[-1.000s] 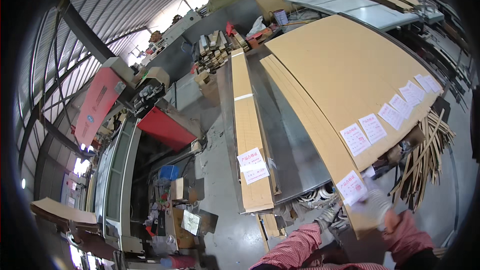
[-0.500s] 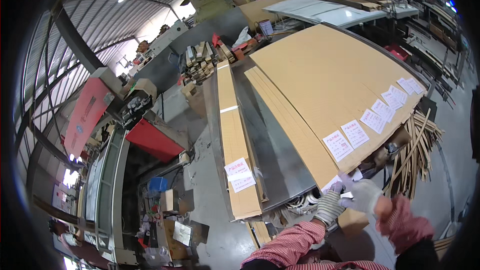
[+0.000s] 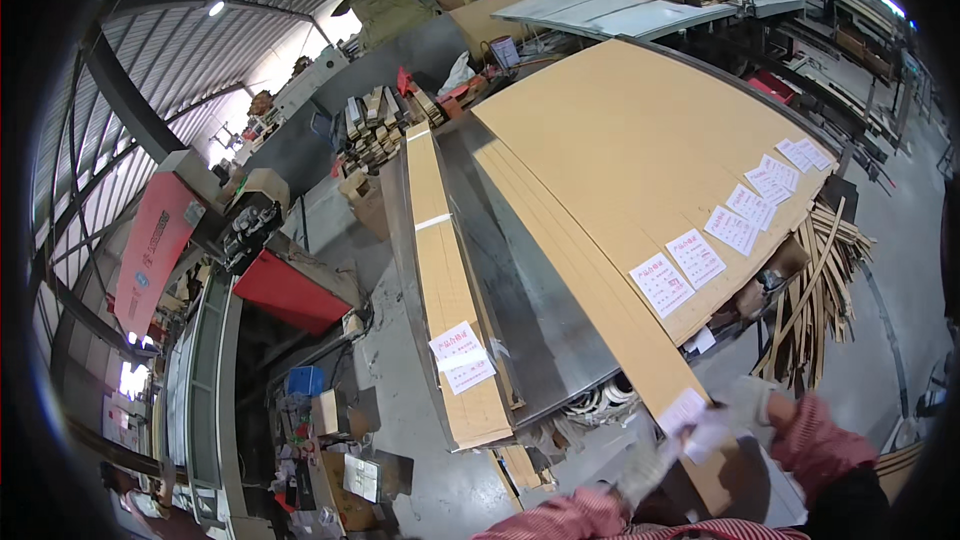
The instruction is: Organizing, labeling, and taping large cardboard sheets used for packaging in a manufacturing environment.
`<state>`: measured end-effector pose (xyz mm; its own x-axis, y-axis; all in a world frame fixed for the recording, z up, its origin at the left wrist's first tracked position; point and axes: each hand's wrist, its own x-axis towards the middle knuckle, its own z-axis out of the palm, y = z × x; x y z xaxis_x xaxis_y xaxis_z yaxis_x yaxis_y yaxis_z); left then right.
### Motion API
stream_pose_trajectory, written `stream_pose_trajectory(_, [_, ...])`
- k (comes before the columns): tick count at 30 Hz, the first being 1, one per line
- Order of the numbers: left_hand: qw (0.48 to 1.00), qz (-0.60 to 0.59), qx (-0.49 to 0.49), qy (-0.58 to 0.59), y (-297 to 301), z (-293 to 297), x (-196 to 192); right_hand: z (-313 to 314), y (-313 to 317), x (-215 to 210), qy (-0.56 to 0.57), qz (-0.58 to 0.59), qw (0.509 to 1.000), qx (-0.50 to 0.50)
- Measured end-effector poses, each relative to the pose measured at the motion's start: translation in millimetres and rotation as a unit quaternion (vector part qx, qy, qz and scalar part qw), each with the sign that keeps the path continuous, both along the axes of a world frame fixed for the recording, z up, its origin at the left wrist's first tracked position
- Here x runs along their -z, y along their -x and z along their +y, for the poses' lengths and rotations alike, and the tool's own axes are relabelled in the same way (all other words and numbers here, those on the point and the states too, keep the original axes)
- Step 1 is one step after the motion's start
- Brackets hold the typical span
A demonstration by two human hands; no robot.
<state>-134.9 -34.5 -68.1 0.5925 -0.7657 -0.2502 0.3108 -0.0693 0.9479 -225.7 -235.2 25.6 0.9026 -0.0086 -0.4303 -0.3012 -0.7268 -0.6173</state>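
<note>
A long stack of tan board strips (image 3: 610, 325) reaches over the table's near edge toward me. On its near end lies a white paper label (image 3: 683, 409), with a second white slip (image 3: 708, 437) just beside it, blurred. My left hand (image 3: 642, 472), in a pale glove, is at the left side of that end, close to the slips. To the right of them is my right hand (image 3: 748, 404), also in a pale glove. Motion smears the fingers of both hands, so their grip does not show. A wide tan board (image 3: 640, 160) alongside carries several printed labels (image 3: 661, 285) along its near edge.
Left on the metal table (image 3: 545, 290) lies a narrow wrapped bundle (image 3: 445, 260) with labels. Loose wooden sticks (image 3: 815, 300) lean at the right. A red-sided machine (image 3: 295, 290) stands at the left, near a cluttered low stand (image 3: 345, 480). Stacked offcuts (image 3: 380, 128) lie beyond.
The strip stack has slid toward me, its near end now well past the table edge. My hands, earlier together at that end, have moved apart, the left lower. The view has shifted slightly.
</note>
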Motion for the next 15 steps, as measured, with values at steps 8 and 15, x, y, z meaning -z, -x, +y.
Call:
stream_pose_trajectory(8, [0.996,-0.020,-0.085,0.022,-22.9,21.7,-123.6,36.5,-42.5,-86.6,-0.240,-0.210,0.938,-0.132])
stream_pose_trajectory(15, [0.986,-0.083,-0.061,-0.130,-41.2,26.4,-18.7,-90.1,-46.4,108.8,0.168,-0.044,0.931,-0.321])
